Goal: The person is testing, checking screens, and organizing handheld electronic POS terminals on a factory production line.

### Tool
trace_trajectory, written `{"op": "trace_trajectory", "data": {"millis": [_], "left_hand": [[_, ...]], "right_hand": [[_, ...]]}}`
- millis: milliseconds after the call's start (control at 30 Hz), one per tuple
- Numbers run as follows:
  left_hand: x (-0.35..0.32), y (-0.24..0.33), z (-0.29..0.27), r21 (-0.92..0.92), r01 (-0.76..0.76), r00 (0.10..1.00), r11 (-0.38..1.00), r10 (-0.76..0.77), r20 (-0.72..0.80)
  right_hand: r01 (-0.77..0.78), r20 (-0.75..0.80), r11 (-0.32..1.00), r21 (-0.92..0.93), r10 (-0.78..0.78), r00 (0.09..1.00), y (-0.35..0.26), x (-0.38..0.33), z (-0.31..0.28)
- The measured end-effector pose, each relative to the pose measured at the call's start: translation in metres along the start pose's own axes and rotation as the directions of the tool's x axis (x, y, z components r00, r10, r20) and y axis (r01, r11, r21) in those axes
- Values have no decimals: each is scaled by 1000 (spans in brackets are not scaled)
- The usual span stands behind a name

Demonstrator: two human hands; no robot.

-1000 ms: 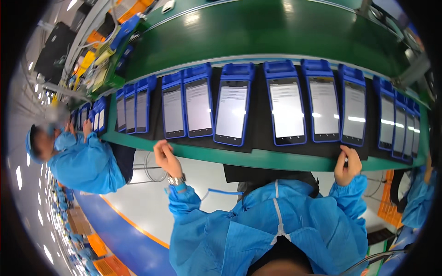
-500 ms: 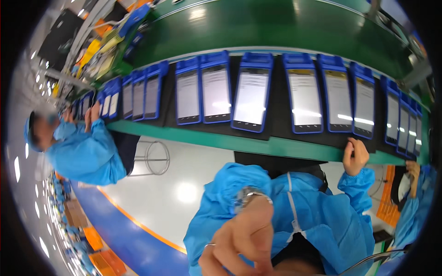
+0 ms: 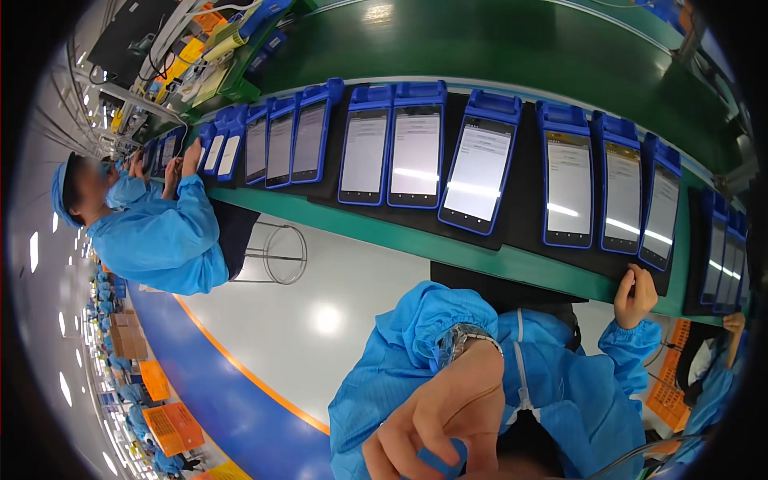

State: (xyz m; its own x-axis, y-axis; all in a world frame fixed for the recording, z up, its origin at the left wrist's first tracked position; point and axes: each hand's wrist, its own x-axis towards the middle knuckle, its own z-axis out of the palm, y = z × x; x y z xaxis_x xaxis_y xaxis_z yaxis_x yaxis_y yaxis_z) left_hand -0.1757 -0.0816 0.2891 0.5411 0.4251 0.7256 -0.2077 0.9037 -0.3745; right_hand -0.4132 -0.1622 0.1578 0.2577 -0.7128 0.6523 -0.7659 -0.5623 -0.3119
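Left hand raised before the blue smock; right hand at edge of table. Both grips half-curled, contents indeterminable. Blue-framed handheld terminals: in row on black mats.

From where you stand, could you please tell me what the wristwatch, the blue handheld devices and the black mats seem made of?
Wristwatch: probably polished metal, given its silvery glints. Blue handheld devices: likely plastic casings, evenly coloured, with glossy glass or plastic screens reflecting lights. Black mats: matte, perhaps rubber or foam, without reflections.
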Motion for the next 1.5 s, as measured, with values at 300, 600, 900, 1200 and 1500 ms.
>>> {"op": "trace_trajectory", "data": {"millis": [300, 600, 900, 1200, 1500], "left_hand": [[-14, -12, -2, 77, 28, 991, 997, -37, 129], [-36, -5, -37, 331, 181, 953, 926, -249, 174], [-63, 9, -105, 921, 205, 308, 331, -915, 260], [-95, 28, -93, 875, 332, 55, 353, -933, 356], [-104, 23, -72, 942, 205, -79, 267, -954, 288]], "right_hand": [[-28, 10, 999, -24, 28, 1000, -10, 3, -7], [-39, 6, 999, -30, 40, 999, -1, 6, -6], [-243, -146, 970, -5, 239, 960, 9, 2, -29], [-615, 127, 788, -24, 613, 780, 67, -17, -78], [-968, 630, 127, 216, 740, 237, 98, 20, -70]]}}
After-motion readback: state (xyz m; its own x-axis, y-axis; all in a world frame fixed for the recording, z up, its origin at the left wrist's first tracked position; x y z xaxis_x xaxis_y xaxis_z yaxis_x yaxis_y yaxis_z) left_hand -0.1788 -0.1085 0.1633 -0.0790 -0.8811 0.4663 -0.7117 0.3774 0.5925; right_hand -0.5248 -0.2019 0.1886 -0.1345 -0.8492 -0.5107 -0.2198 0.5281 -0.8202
